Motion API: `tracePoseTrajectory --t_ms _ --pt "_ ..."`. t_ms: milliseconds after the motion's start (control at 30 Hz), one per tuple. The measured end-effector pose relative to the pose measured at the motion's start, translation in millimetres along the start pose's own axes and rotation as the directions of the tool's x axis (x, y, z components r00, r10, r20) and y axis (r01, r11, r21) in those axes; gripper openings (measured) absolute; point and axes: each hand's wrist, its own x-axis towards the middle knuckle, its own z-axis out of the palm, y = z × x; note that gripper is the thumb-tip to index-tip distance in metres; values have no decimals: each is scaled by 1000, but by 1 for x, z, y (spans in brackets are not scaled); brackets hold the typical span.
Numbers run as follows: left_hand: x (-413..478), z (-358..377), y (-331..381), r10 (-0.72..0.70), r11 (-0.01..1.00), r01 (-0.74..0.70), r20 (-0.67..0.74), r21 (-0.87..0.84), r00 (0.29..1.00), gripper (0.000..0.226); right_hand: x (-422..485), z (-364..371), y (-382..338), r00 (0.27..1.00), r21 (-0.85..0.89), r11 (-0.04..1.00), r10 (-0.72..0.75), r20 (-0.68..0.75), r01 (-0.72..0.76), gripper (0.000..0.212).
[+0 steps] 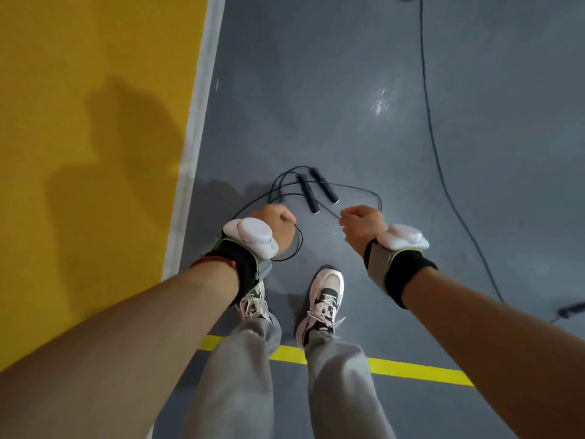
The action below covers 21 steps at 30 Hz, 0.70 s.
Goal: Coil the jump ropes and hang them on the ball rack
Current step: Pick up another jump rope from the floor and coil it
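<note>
Head view: left hand [274, 220] and right hand [363, 222], apart, are gripping the jump rope [301, 240]. Handles [307, 194] are lying among loose loops, possibly tangling when pulled.

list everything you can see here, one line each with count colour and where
rope: 1, black, thin cord looped between both grips
handles: 2, black, side by side ahead of the grips
second rope: 1, black, along the floor on the right
floor: 1, grey, centre and right
yellow area: 1, yellow, left
white line: 1, white, between yellow area and floor
yellow line: 1, yellow, across the floor behind the shoes
shoes: 2, white, below the grips
trousers: 1, grey, bottom centre
wristbands: 2, black with white units, one per wrist
left grip: 1, holds the rope
right grip: 1, holds the rope
</note>
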Motion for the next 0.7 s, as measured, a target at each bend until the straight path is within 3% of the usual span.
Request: tracePoseTrajectory --t_ms 167,333,433,533,700 --pt "105 50 -54 36 991 -31 -41 129 998 22 91 46 32 998 -199 980 -37 -43 28 38" --pt "196 102 -71 224 947 -202 -63 248 973 18 186 88 51 967 -262 939 -246 -62 223 35" --pt "250 128 -72 362 874 -305 -89 378 928 35 240 103 62 922 -360 863 -387 -19 355 45" --pt "295 149 -72 379 829 -289 -102 478 920 51 284 113 72 889 -450 789 -458 25 419 49" --pt "326 175 -88 392 859 -291 -177 420 902 66 315 126 85 894 -422 824 -444 -66 378 37"
